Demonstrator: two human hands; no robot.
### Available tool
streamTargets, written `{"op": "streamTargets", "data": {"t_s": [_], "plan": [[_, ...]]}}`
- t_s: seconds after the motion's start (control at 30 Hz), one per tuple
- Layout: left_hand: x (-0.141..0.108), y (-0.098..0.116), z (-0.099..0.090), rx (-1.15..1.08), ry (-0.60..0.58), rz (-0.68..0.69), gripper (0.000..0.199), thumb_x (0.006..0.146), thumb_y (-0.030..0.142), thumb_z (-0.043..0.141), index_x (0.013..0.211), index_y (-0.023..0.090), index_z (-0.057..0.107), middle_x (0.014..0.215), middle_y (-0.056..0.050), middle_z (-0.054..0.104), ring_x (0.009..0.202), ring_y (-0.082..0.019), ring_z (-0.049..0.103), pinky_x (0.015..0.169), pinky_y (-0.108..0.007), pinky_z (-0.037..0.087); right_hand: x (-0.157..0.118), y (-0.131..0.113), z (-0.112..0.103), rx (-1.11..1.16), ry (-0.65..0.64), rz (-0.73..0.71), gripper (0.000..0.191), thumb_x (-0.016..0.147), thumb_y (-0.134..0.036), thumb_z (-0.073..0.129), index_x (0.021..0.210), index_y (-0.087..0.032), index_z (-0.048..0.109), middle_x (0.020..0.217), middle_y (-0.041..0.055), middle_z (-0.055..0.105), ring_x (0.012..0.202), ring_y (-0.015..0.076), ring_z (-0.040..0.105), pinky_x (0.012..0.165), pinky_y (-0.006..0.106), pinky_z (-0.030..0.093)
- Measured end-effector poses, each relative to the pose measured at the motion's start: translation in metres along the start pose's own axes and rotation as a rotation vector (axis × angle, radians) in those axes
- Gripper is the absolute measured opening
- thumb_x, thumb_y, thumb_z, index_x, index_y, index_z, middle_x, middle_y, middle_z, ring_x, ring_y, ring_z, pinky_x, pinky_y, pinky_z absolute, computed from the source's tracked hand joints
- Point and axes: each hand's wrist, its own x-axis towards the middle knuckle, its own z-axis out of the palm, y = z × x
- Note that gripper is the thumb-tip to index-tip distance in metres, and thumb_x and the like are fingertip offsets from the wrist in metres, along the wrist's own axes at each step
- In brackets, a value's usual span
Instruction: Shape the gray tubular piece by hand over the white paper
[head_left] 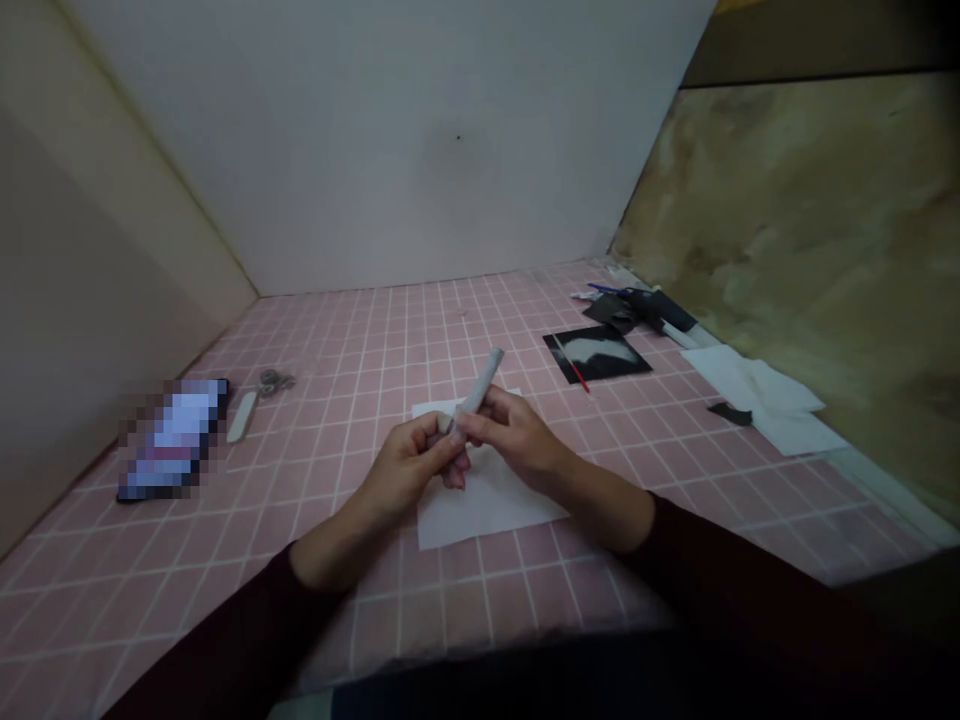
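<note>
Left hand (405, 462): fingertips pinching small pale piece (445, 422) | Right hand (529, 445): pinching grey strip (486, 378) | Progress: judged mid-work, both pieces in hand; remainder indeterminable

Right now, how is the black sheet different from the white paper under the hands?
The black sheet has a pale smear; the white paper looks plain where visible. A thin red stick crosses the black sheet; the left hand and right hand are above the white paper. Both lie on the pink checked tabletop.
</note>
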Motion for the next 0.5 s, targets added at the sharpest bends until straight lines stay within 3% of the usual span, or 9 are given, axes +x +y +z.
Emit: {"op": "streamTargets", "data": {"t_s": [0.07, 0.27, 0.43, 0.5], "plan": [[0.0, 0.001, -0.001, 0.03, 0.012, 0.043, 0.024, 0.087, 0.036, 0.071, 0.084, 0.014, 0.063, 0.068, 0.002, 0.064, 0.052, -0.007, 0.058, 0.053, -0.019, 0.047, -0.001, 0.001, 0.004, 0.008, -0.053, 0.037, 0.029, 0.081, -0.043, 0.074, 0.079, -0.021, 0.056, 0.065, -0.0022, 0.06, 0.063, 0.0149, 0.056, 0.063, 0.031, 0.041], [0.0, 0.001, 0.0, 0.207, -0.005, 0.074, 0.024, 0.091, 0.034, 0.065, 0.079, 0.015, 0.057, 0.069, 0.0, 0.064, 0.054, -0.008, 0.06, 0.054, -0.02, 0.049, 0.002, -0.002, -0.006, -0.008, 0.224, -0.079, 0.029, 0.077, -0.041, 0.077, 0.077, -0.02, 0.057, 0.073, -0.0037, 0.055, 0.067, 0.0116, 0.05, 0.064, 0.028, 0.041], [-0.003, 0.0, 0.0, 0.348, 0.08, 0.164, 0.021, 0.094, 0.033, 0.062, 0.083, 0.016, 0.058, 0.071, 0.0, 0.063, 0.059, -0.01, 0.062, 0.056, -0.021, 0.051, -0.002, 0.004, 0.006, -0.023, 0.012, 0.031, 0.028, 0.081, -0.043, 0.075, 0.083, -0.02, 0.058, 0.068, -0.0037, 0.056, 0.064, 0.0131, 0.053, 0.063, 0.03, 0.044], [-0.004, 0.0, 0.001, 0.372, 0.074, 0.173, 0.02, 0.094, 0.033, 0.061, 0.084, 0.016, 0.058, 0.073, 0.0, 0.064, 0.059, -0.01, 0.063, 0.056, -0.022, 0.051, -0.001, 0.002, 0.005, -0.011, 0.065, 0.009, 0.026, 0.08, -0.04, 0.075, 0.081, -0.02, 0.058, 0.071, -0.003, 0.056, 0.065, 0.0129, 0.053, 0.065, 0.03, 0.044]]}}
